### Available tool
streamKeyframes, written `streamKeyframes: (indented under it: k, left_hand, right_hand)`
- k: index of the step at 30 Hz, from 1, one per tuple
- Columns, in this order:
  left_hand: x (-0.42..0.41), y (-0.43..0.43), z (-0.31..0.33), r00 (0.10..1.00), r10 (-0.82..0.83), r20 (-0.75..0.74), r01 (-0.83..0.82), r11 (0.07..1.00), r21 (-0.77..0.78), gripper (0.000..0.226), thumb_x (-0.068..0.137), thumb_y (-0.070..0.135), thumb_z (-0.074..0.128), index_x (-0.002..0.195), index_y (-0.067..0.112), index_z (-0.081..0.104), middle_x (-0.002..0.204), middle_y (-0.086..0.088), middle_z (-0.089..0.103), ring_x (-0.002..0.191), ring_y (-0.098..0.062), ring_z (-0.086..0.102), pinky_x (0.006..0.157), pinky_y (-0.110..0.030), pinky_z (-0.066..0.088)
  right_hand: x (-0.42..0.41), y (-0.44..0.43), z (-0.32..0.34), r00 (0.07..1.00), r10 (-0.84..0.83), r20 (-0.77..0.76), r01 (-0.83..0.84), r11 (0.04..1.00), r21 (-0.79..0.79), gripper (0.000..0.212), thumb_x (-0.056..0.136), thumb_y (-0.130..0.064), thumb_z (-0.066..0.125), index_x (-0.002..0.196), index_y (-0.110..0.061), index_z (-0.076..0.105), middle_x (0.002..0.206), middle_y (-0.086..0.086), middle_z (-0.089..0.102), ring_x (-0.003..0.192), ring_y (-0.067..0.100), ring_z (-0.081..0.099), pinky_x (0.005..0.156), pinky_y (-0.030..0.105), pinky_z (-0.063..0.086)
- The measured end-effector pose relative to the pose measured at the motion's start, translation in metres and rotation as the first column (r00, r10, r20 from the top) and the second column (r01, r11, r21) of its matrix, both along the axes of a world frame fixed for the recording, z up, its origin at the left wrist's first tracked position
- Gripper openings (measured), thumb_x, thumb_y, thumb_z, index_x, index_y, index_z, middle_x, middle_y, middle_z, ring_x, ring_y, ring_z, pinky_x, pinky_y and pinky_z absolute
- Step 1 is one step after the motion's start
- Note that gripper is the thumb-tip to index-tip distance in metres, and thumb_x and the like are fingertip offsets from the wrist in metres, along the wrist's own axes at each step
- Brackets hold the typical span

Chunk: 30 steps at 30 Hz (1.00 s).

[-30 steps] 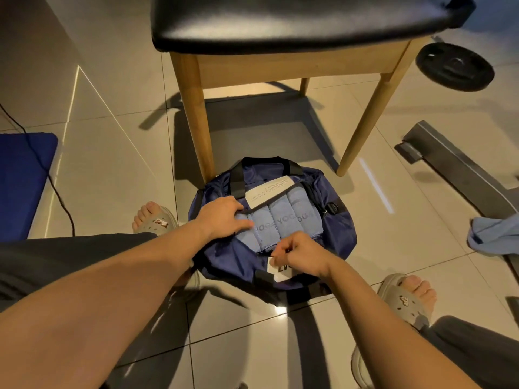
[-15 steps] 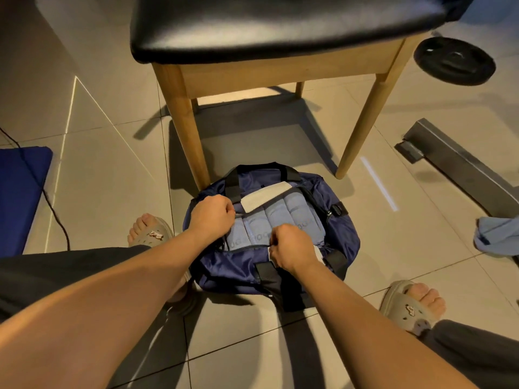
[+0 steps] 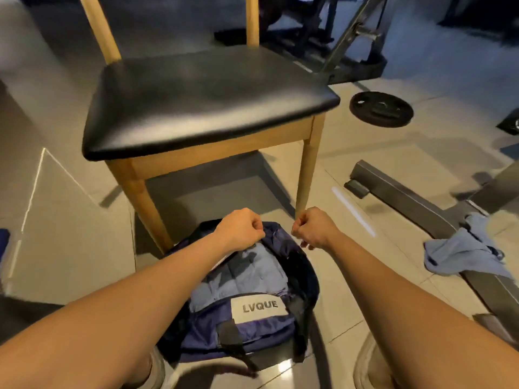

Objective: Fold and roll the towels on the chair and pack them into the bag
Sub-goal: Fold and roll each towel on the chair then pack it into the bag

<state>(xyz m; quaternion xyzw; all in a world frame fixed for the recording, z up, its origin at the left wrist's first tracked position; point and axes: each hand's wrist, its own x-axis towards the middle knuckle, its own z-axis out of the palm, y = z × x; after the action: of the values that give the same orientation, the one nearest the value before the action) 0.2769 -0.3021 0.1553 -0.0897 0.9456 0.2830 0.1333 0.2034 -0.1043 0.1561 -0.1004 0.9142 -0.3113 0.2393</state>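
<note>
I am looking down at a navy bag (image 3: pixel 247 327) lying open on the tiled floor in the lower centre of the frame, light blue towels (image 3: pixel 247 273) packed side by side inside it. A white label (image 3: pixel 259 306) reading LVQUE is facing me on the bag's near side. My left hand (image 3: pixel 238 230) is hovering at the bag's far rim with its fingers (image 3: pixel 257 227) curled together into a loose fist; whether they are pinching the fabric edge I cannot tell. My right hand (image 3: pixel 313 228) is sitting just beside it, to the right, fingers likewise curled shut, and I cannot tell what, if anything, they are gripping. The chair (image 3: pixel 202 105) is filling the upper centre, its black seat bare. One more blue towel (image 3: pixel 463 254) is lying crumpled on a metal bar (image 3: pixel 398 197) at the right edge. A weight plate (image 3: pixel 380 108) is resting on the floor at upper right.
</note>
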Motion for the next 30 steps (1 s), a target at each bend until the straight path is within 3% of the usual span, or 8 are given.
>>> streamKeyframes:
  k: [7, 12, 15, 17, 18, 22, 26, 30]
  left_hand:
    - [-0.095, 0.130, -0.007, 0.973, -0.210, -0.097, 0.212, 0.977, 0.006, 0.009, 0.089, 0.027, 0.065, 0.084, 0.026, 0.072, 0.086, 0.006, 0.073, 0.081, -0.018, 0.066, 0.073, -0.034, 0.055]
    - [-0.148, 0.228, -0.026, 0.941, -0.324, -0.096, 0.331, 0.941, 0.075, 0.013, 0.094, 0.026, 0.062, 0.098, 0.021, 0.074, 0.096, 0.004, 0.072, 0.087, -0.015, 0.065, 0.082, -0.035, 0.057]
    - [-0.174, 0.283, -0.046, 0.935, -0.343, -0.096, 0.352, 0.930, 0.107, 0.016, 0.094, 0.029, 0.064, 0.106, 0.022, 0.072, 0.103, 0.004, 0.072, 0.091, -0.016, 0.065, 0.085, -0.034, 0.056]
    - [-0.190, 0.319, -0.064, 0.934, -0.349, -0.081, 0.357, 0.925, 0.132, 0.024, 0.093, 0.035, 0.066, 0.114, 0.023, 0.069, 0.107, 0.004, 0.070, 0.094, -0.018, 0.065, 0.086, -0.034, 0.056]
    - [-0.198, 0.336, -0.073, 0.934, -0.352, -0.067, 0.358, 0.922, 0.144, 0.029, 0.093, 0.038, 0.067, 0.118, 0.024, 0.066, 0.107, 0.004, 0.069, 0.094, -0.019, 0.066, 0.086, -0.034, 0.056]
    - [-0.222, 0.397, -0.114, 0.915, -0.403, -0.007, 0.397, 0.898, 0.189, 0.043, 0.092, 0.041, 0.068, 0.129, 0.020, 0.060, 0.117, -0.001, 0.067, 0.105, -0.024, 0.064, 0.088, -0.033, 0.053]
    - [-0.237, 0.448, -0.157, 0.912, -0.397, 0.099, 0.354, 0.886, 0.298, 0.050, 0.089, 0.040, 0.072, 0.130, 0.013, 0.060, 0.128, -0.007, 0.065, 0.116, -0.028, 0.062, 0.091, -0.036, 0.052]
    - [-0.242, 0.490, -0.198, 0.944, -0.220, 0.245, 0.056, 0.840, 0.539, 0.050, 0.089, 0.036, 0.074, 0.124, 0.005, 0.056, 0.108, -0.017, 0.067, 0.100, -0.033, 0.065, 0.091, -0.042, 0.053]
  right_hand:
    - [-0.071, 0.158, -0.018, 0.962, -0.268, -0.060, 0.273, 0.956, 0.111, 0.016, 0.087, -0.010, 0.063, 0.076, -0.003, 0.073, 0.071, 0.014, 0.073, 0.066, 0.030, 0.074, 0.066, 0.042, 0.063]
    - [-0.113, 0.274, -0.038, 0.897, -0.409, -0.167, 0.439, 0.870, 0.224, 0.019, 0.083, -0.005, 0.058, 0.066, -0.003, 0.051, 0.063, 0.014, 0.046, 0.061, 0.024, 0.040, 0.056, 0.035, 0.034]
    - [-0.128, 0.329, -0.047, 0.866, -0.469, -0.173, 0.500, 0.814, 0.295, 0.021, 0.086, 0.000, 0.057, 0.067, -0.007, 0.051, 0.062, 0.013, 0.045, 0.060, 0.027, 0.041, 0.054, 0.033, 0.031]
    - [-0.140, 0.366, -0.057, 0.851, -0.491, -0.186, 0.525, 0.782, 0.337, 0.010, 0.093, -0.008, 0.056, 0.095, -0.007, 0.066, 0.089, 0.016, 0.064, 0.081, 0.035, 0.061, 0.067, 0.038, 0.049]
    - [-0.146, 0.385, -0.065, 0.835, -0.511, -0.202, 0.549, 0.764, 0.338, 0.021, 0.095, -0.013, 0.057, 0.113, -0.009, 0.066, 0.108, 0.018, 0.065, 0.096, 0.039, 0.064, 0.079, 0.042, 0.053]
    - [-0.162, 0.438, -0.096, 0.793, -0.588, -0.155, 0.603, 0.724, 0.336, 0.047, 0.094, -0.020, 0.059, 0.138, -0.010, 0.047, 0.132, 0.025, 0.052, 0.113, 0.047, 0.057, 0.093, 0.048, 0.050]
    - [-0.162, 0.459, -0.134, 0.803, -0.595, -0.038, 0.577, 0.761, 0.294, 0.051, 0.096, -0.027, 0.063, 0.140, -0.007, 0.047, 0.127, 0.022, 0.060, 0.117, 0.044, 0.057, 0.084, 0.041, 0.046]
    - [-0.160, 0.463, -0.146, 0.807, -0.560, -0.187, 0.587, 0.726, 0.358, 0.038, 0.092, -0.035, 0.070, 0.119, -0.010, 0.064, 0.109, 0.016, 0.069, 0.101, 0.037, 0.065, 0.069, 0.033, 0.042]
